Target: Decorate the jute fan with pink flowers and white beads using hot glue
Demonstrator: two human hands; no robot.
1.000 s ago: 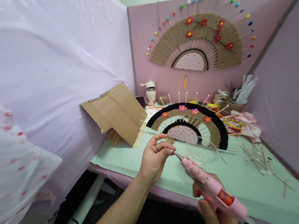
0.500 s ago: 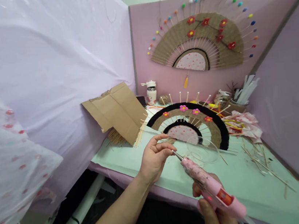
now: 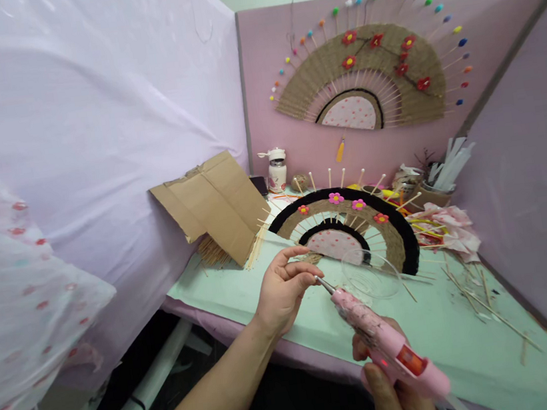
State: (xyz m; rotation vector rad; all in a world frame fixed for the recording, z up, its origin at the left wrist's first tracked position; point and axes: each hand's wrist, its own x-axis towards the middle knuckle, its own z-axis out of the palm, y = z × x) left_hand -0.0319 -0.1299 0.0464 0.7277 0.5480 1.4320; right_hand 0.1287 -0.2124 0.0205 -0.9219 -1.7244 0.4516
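Note:
My right hand (image 3: 397, 377) grips a pink hot glue gun (image 3: 370, 327), its metal nozzle pointing up and left. Thumb and forefinger of my left hand (image 3: 287, 287) are pinched together right at the nozzle tip, around a tiny white bead-like thing (image 3: 317, 278) too small to name. Just beyond the hands a half-round fan (image 3: 406, 241) leans on the table, with a black rim, brown twine band, bright flowers and white-tipped sticks. A coil of clear thin strand (image 3: 376, 274) lies between the glue gun and this fan.
Cardboard (image 3: 218, 205) leans at the left over a bundle of thin sticks (image 3: 214, 252). A white bottle (image 3: 277, 171) stands at the back. Loose sticks (image 3: 488, 304) and crumpled tissue (image 3: 452, 225) lie right. A larger fan (image 3: 317, 78) hangs on the pink wall (image 3: 257, 46).

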